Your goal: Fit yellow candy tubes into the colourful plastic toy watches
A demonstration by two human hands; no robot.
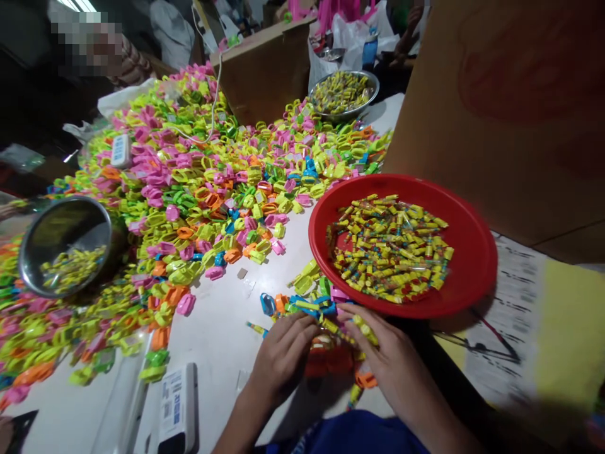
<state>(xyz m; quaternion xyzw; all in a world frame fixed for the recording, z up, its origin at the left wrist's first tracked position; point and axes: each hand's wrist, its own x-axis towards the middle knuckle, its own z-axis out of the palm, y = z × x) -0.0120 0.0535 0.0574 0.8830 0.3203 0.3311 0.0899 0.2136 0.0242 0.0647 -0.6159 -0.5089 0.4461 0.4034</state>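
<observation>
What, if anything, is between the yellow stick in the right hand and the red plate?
Nothing visible: the yellow stick in the right hand sits just below the near rim of the red plate, with nothing between them.

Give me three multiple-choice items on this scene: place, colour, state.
1. Where is the red plastic plate?
A) Inside a steel bowl
B) On top of the heap of coloured plastic pieces
C) Right of that heap

2. Main wrapper colour of the sticks on the plate?
A) Pink
B) Yellow
C) Blue

3. Right hand?
A) On a yellow-wrapped stick
B) Gripping the plate's rim
C) Resting in a steel bowl

1 C: the heap ends left of the rim.
2 B: yellow fills the pile.
3 A: the stick lies against its fingers.
</observation>
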